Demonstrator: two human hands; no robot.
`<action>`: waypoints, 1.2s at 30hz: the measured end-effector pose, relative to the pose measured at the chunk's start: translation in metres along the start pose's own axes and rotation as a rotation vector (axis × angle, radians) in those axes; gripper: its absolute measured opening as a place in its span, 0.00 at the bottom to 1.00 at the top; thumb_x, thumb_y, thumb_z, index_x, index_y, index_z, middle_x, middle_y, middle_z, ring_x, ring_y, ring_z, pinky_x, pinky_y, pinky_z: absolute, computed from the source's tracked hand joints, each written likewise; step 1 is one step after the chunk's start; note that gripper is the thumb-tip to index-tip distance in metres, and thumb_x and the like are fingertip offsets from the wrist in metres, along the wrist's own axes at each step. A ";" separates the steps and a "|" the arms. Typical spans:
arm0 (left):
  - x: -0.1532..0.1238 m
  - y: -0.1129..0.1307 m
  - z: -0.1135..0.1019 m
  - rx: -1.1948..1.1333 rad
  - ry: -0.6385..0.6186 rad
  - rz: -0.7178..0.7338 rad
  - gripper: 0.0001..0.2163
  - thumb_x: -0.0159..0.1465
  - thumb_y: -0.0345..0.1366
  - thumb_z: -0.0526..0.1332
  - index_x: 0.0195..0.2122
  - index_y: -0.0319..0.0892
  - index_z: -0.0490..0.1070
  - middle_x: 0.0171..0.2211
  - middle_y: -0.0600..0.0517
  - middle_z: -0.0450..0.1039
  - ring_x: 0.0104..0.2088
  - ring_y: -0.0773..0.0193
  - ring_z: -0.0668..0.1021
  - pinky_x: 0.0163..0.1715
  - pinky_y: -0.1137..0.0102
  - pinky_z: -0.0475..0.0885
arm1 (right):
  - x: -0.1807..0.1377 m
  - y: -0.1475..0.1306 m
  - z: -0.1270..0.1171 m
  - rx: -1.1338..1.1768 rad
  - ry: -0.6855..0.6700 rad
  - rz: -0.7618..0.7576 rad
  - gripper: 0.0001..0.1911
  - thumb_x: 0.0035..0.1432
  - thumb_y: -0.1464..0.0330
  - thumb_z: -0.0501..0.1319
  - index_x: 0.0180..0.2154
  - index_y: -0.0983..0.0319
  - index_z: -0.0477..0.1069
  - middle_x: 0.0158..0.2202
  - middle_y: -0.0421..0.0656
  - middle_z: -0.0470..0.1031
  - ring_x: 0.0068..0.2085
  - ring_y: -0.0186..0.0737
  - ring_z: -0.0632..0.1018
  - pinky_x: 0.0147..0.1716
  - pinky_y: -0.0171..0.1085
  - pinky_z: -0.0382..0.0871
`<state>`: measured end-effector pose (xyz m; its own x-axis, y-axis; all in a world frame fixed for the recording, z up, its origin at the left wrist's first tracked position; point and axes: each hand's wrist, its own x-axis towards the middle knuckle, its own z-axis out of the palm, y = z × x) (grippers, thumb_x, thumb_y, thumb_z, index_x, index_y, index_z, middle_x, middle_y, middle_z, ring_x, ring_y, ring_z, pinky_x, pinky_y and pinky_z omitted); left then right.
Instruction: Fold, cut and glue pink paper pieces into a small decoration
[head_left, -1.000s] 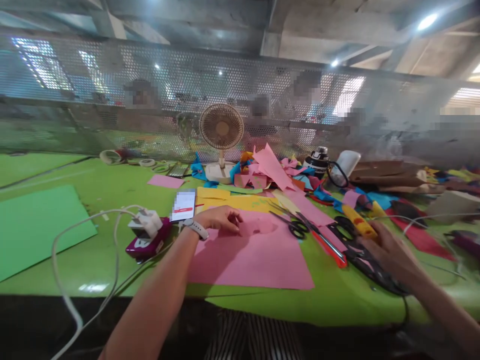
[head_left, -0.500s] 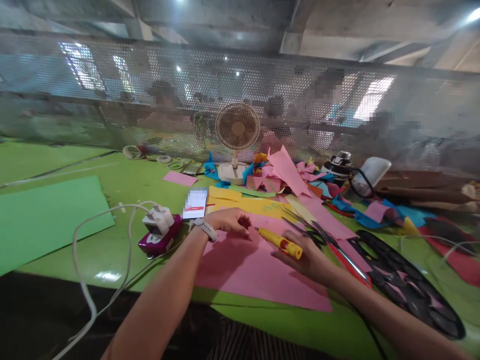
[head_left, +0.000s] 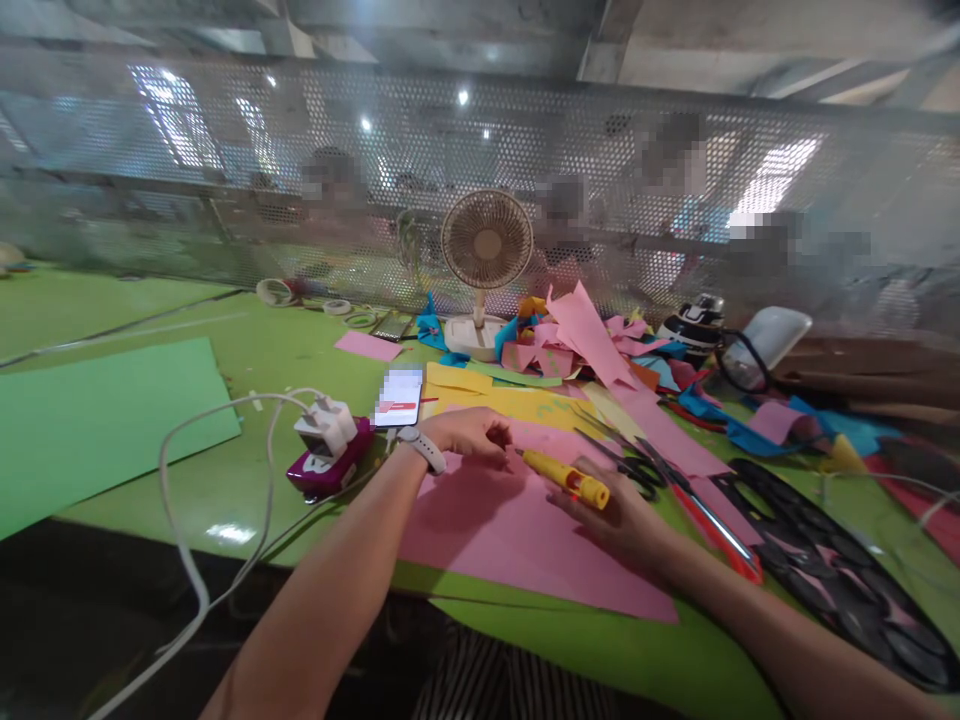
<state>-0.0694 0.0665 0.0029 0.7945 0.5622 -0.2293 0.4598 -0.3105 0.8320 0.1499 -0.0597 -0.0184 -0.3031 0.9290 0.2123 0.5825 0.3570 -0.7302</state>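
Pressing the pink sheet (head_left: pixel 510 540) with curled fingers (head_left: pixel 495 445), the left hand (head_left: pixel 469 435) rests just left of the yellow cutter (head_left: pixel 566 478), gripped in the right hand (head_left: pixel 622 515) with its tip at the paper; fingers are best held clear of the blade's line. A green sheet (head_left: pixel 97 420), fan (head_left: pixel 486 240) and coloured scraps (head_left: pixel 585 340) crowd the green surface (head_left: pixel 300 360) before a perforated metal screen (head_left: pixel 225 180).

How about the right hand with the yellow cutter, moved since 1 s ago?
Yes. The right hand with the yellow cutter went left: from right of the scissors to over the pink sheet, near the left hand.
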 end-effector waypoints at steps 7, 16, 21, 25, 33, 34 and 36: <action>-0.001 0.002 0.001 -0.038 0.000 0.005 0.09 0.47 0.34 0.65 0.29 0.39 0.69 0.27 0.52 0.74 0.29 0.63 0.74 0.29 0.71 0.63 | 0.001 0.002 0.002 0.049 -0.028 0.026 0.12 0.56 0.58 0.57 0.31 0.60 0.62 0.29 0.40 0.66 0.26 0.33 0.68 0.17 0.30 0.62; 0.000 0.000 0.000 0.009 -0.013 0.006 0.08 0.49 0.34 0.63 0.29 0.39 0.69 0.27 0.52 0.75 0.29 0.64 0.74 0.27 0.72 0.62 | 0.001 0.006 0.007 0.168 -0.009 0.075 0.15 0.54 0.55 0.59 0.32 0.60 0.63 0.28 0.39 0.64 0.26 0.33 0.68 0.16 0.29 0.66; 0.001 -0.001 -0.001 0.040 -0.014 0.015 0.07 0.49 0.33 0.63 0.29 0.39 0.68 0.28 0.51 0.75 0.29 0.63 0.74 0.26 0.72 0.62 | 0.000 0.004 0.008 0.230 -0.011 0.129 0.16 0.53 0.54 0.59 0.34 0.60 0.64 0.29 0.38 0.64 0.25 0.32 0.69 0.16 0.29 0.68; 0.001 -0.001 -0.001 0.046 -0.012 0.024 0.07 0.49 0.33 0.62 0.29 0.39 0.68 0.28 0.51 0.75 0.29 0.63 0.74 0.26 0.72 0.62 | 0.000 0.004 0.008 0.248 -0.020 0.143 0.16 0.53 0.54 0.59 0.34 0.60 0.64 0.31 0.39 0.64 0.27 0.32 0.69 0.17 0.29 0.69; -0.001 0.001 0.000 0.042 -0.007 0.018 0.06 0.50 0.32 0.63 0.29 0.39 0.68 0.27 0.50 0.75 0.28 0.64 0.74 0.26 0.72 0.63 | 0.001 0.004 0.009 0.255 -0.010 0.132 0.15 0.52 0.56 0.60 0.33 0.60 0.64 0.30 0.39 0.65 0.26 0.32 0.68 0.17 0.29 0.67; -0.001 0.001 0.000 0.037 -0.007 0.015 0.06 0.50 0.32 0.63 0.29 0.39 0.68 0.27 0.51 0.75 0.28 0.64 0.74 0.26 0.72 0.63 | 0.000 0.005 0.009 0.258 -0.006 0.136 0.15 0.52 0.56 0.60 0.33 0.60 0.64 0.30 0.39 0.65 0.26 0.32 0.68 0.17 0.29 0.67; -0.002 0.003 -0.001 0.010 -0.009 0.024 0.06 0.51 0.34 0.64 0.29 0.38 0.69 0.27 0.51 0.75 0.28 0.65 0.74 0.26 0.73 0.64 | -0.001 0.007 0.009 0.275 0.018 0.154 0.15 0.51 0.55 0.61 0.33 0.60 0.65 0.29 0.39 0.66 0.25 0.32 0.67 0.16 0.29 0.65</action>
<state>-0.0701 0.0655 0.0061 0.8087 0.5480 -0.2137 0.4444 -0.3312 0.8324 0.1474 -0.0592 -0.0294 -0.2124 0.9725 0.0958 0.3937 0.1749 -0.9024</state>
